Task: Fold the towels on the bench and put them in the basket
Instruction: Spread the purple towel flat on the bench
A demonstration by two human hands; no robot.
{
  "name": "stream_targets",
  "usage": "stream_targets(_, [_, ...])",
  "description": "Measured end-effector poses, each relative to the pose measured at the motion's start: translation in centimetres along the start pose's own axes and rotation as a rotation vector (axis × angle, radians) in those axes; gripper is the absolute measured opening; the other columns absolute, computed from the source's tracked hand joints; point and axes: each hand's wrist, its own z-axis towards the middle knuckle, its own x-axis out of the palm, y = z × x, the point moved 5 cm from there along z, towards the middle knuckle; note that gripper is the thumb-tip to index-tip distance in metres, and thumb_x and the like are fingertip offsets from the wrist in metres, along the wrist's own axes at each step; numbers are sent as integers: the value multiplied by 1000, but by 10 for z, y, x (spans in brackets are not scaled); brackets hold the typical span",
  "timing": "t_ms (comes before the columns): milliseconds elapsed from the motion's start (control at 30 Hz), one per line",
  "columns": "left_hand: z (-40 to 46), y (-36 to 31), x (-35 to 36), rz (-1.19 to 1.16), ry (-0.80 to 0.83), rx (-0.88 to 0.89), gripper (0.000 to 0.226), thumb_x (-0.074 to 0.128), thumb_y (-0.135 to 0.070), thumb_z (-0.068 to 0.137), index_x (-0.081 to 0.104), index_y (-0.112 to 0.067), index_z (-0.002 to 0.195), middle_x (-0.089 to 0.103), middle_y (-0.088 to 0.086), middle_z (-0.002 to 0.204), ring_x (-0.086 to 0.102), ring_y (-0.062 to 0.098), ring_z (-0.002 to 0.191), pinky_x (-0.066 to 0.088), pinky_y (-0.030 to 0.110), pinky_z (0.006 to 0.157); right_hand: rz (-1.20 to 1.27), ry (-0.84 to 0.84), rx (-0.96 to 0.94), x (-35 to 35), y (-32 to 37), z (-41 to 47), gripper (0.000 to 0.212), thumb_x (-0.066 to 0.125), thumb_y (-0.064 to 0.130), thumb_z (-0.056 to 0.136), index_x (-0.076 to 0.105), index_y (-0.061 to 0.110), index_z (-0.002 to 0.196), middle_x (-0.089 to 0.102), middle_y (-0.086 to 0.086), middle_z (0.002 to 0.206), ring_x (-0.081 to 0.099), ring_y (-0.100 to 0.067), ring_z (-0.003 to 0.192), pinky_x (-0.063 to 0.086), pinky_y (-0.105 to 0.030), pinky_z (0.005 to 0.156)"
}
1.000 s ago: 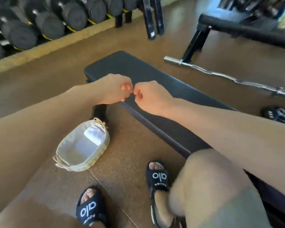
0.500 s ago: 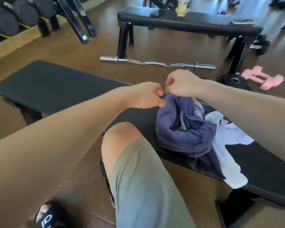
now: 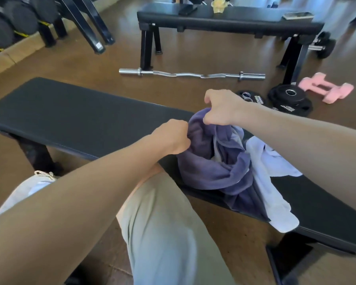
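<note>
Gym, black bench (image 3: 74, 112) | left hand (image 3: 171, 136), right hand (image 3: 222, 109): fingers curled, gripping crumpled purple towel (image 3: 212, 167) | white towel (image 3: 273, 182) right

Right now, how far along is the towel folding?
Barely begun, by this view. Nothing visibly folded: both hands, left and right, have a grip on the crumpled purple towel on the black padded bench. The rumpled white towel beside it waits untouched. The cloth basket at lower left is mostly hidden, contents unclear.

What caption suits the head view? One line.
Both hands, left and right, grip the purple towel on the bench.
</note>
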Motion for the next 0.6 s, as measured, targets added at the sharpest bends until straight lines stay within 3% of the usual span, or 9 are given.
stream_targets(67, [-1,8,-6,0,-19,-16,6,52,-21,93,52,-17,88,59,3,94,57,26,84,44,35,68,-134,95,79,2,-5,-2,76,79,30,72,40,14,135,48,-17,123,51,-38,110,51,-42,84])
stream_targets(100, [-2,11,-9,-21,-24,-22,7,53,-22,93,53,-17,88,60,3,95,58,26,86,45,35,69,-133,144,107,5,-8,-3,77,79,28,72,39,12,135,50,-15,116,55,-38,103,52,-41,80])
stream_targets(167, [-2,16,-11,-96,-20,-45,7,55,-24,92,56,-18,89,63,3,97,60,26,90,49,36,75,-54,162,96,6,-9,-3,54,68,15,78,48,6,127,57,-12,98,60,-34,84,50,-35,66])
stream_targets(267, [-1,16,-13,-200,-31,-36,17,64,-29,88,58,-16,99,65,1,99,62,23,94,52,39,80,52,53,64,-7,-7,0,11,53,8,79,60,5,87,58,-11,78,55,-31,71,39,-26,52])
stream_targets(367, [1,2,-16,-430,-52,32,44,75,-39,83,50,-16,112,61,-4,101,60,16,92,50,32,74,339,10,111,-24,1,5,6,61,9,70,62,6,74,56,-11,66,50,-26,58,37,-23,49])
stream_targets(433, [5,-8,-22,-603,-98,90,56,80,-39,81,45,-17,118,61,-7,103,60,10,92,47,24,72,588,-12,134,-33,10,5,10,60,10,60,50,10,59,41,-7,55,36,-20,47,28,-21,46])
stream_targets(500, [9,-14,-30,-703,-211,157,58,78,-33,82,37,-17,120,61,-1,100,60,13,88,45,20,69,770,-19,134,-40,16,3,17,60,10,57,43,13,53,38,-5,52,34,-18,44,25,-21,46])
stream_targets(600, [10,-16,-47,-729,-374,229,55,72,-25,88,32,-14,124,53,-6,80,54,2,63,39,9,56,944,6,74,-48,21,1,12,65,12,65,54,9,62,47,-5,58,41,-15,47,31,-22,46])
